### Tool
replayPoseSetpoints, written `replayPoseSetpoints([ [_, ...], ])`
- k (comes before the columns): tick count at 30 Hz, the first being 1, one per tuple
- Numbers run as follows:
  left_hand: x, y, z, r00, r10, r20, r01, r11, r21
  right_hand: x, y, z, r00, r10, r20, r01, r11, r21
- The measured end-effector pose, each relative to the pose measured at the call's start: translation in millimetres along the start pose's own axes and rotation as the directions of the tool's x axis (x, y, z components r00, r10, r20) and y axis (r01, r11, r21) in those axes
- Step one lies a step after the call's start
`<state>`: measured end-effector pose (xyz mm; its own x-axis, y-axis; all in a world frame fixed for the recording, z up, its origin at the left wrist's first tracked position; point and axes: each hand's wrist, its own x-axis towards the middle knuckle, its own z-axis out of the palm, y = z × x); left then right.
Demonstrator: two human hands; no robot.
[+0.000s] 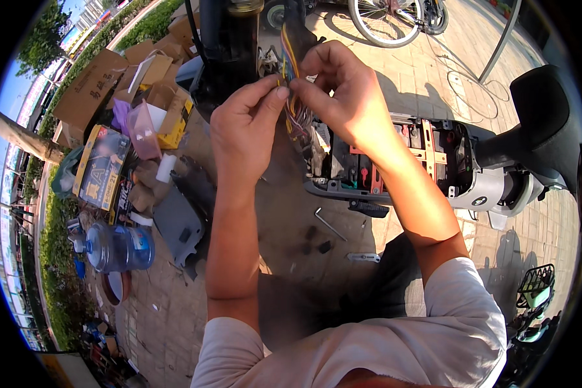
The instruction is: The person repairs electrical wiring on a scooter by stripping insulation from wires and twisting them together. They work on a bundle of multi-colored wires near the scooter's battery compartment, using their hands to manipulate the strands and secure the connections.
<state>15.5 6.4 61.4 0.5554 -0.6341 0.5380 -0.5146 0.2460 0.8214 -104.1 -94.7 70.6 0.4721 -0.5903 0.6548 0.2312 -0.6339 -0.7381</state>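
Observation:
A bundle of coloured wires (287,45), yellow, blue and red among them, hangs from the front of a partly dismantled electric scooter (482,194). My left hand (247,126) is closed, thumb and forefinger pinching a thin yellow wire of this bundle. Close against it on the right, my right hand (346,90) also pinches at the wires, its fingertips almost touching those of the left. Exactly which strand the right hand grips is hard to make out. More tangled wires (299,116) run down below my fingers toward the scooter's uncovered floor, where orange-red straps (429,145) cross over dark parts.
An L-shaped hex key (330,224) and a small silver-grey tool (363,257) lie on the paving. To the left are cardboard boxes (90,87), a large blue water jug (119,247) and a grey panel (178,223). A black seat (544,103) stands at right; a bicycle wheel (387,44) is behind.

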Motion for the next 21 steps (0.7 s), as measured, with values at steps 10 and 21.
replayPoseSetpoints([
  [10, 1.2, 1.5, 7.0, 0.998, 0.020, -0.061, -0.023, 0.999, -0.044, 3.2, -4.7, -18.3, 0.990, -0.127, 0.062, 0.132, 0.988, -0.082],
  [21, -86.2, -36.4, -113.3, 0.914, -0.086, 0.397, 0.257, 0.879, -0.401, -156.8, 90.7, -128.0, 0.120, 0.602, 0.790, -0.596, 0.680, -0.427],
])
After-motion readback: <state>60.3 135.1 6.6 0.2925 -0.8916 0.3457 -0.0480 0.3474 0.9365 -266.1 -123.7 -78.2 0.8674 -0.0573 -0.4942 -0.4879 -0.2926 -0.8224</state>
